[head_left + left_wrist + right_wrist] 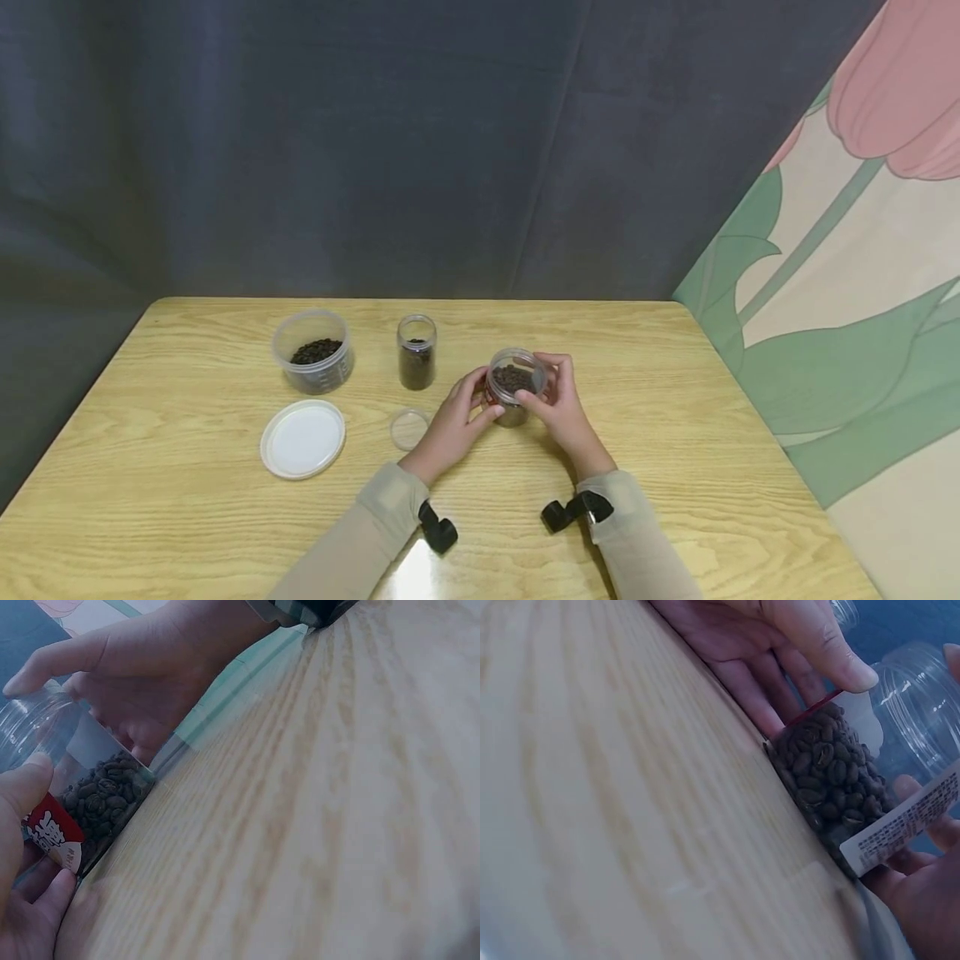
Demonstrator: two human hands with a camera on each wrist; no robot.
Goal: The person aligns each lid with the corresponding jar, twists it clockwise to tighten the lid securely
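A clear plastic jar point(513, 414) of dark coffee beans point(513, 378) stands upright on the table, its mouth uncovered. My left hand point(452, 427) holds its left side, thumb at the front near a red label point(56, 832). From the other side my right hand point(567, 415) grips it, with the thumb up by the rim. A white label with small print point(904, 825) shows in the right wrist view. Beans fill roughly the lower half. Left of the left hand lies a small clear round lid point(409, 430).
A taller, open clear jar point(416, 371) with dark contents stands behind the left hand. Farther left are an open plastic tub point(318, 382) of dark beans and a white round lid point(302, 439). A dark curtain point(420, 167) hangs behind the wooden table point(187, 500).
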